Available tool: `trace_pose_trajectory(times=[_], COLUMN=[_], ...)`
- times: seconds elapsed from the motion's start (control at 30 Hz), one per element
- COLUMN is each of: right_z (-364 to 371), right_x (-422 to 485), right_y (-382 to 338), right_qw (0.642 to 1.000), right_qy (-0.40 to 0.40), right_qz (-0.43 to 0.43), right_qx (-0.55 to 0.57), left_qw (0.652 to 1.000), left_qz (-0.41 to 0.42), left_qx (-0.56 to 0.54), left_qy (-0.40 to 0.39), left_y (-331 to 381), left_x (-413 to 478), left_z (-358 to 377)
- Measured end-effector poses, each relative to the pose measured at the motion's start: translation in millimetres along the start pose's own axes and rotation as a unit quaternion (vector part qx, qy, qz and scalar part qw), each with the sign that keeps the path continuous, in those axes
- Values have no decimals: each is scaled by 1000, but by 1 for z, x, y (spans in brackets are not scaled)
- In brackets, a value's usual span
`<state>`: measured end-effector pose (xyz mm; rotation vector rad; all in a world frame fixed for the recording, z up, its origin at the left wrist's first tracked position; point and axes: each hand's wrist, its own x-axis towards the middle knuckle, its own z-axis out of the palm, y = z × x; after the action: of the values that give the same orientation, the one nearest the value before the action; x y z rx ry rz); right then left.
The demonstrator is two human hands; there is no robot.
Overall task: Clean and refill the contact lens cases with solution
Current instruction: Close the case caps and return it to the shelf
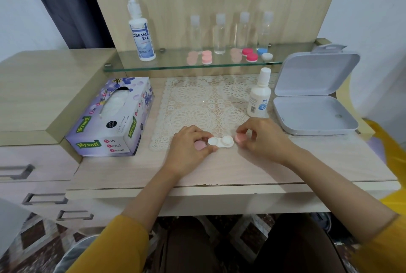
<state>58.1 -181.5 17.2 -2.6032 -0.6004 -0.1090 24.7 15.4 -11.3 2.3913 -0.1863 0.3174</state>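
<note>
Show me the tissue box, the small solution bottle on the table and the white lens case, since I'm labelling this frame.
Tissue box (pixel 114 118): head view, top face beside the opening.
Small solution bottle (pixel 259 96): head view, white body.
White lens case (pixel 220 141): head view, between its two wells.

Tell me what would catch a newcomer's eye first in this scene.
The two hands at the front of the desk: the left hand and right hand each pinch a pink cap on either side of a white lens case, which lies open on the lace mat. Next, the flowered tissue box at left and the open grey box at right. Behind, a glass shelf carries a solution bottle and coloured cases.
</note>
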Motion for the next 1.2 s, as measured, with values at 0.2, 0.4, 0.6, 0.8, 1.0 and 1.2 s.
trace_pose_trajectory(times=[0.2,0.4,0.6,0.8,1.0,1.2], right_z=[9,25,29,26,14,-20], right_x=[-8,-9,-7,-7,-11,-19], right_y=[1,-6,-11,-11,-4,13], right_qw=[999,995,994,989,983,963], right_qy=[52,90,86,90,107,138], right_qz=[-10,-35,-16,3,34,87], right_qx=[12,37,69,114,144,215], left_qw=[1000,1000,1000,1000,1000,999], left_qz=[-1,-4,-2,-1,-8,-51], left_qx=[-2,-7,-5,-8,-13,4], left_qy=[-6,-5,-3,5,-5,-20], left_y=[-1,1,0,0,0,9], left_x=[0,0,-1,0,-1,7], left_z=[0,-1,-1,0,-1,-2])
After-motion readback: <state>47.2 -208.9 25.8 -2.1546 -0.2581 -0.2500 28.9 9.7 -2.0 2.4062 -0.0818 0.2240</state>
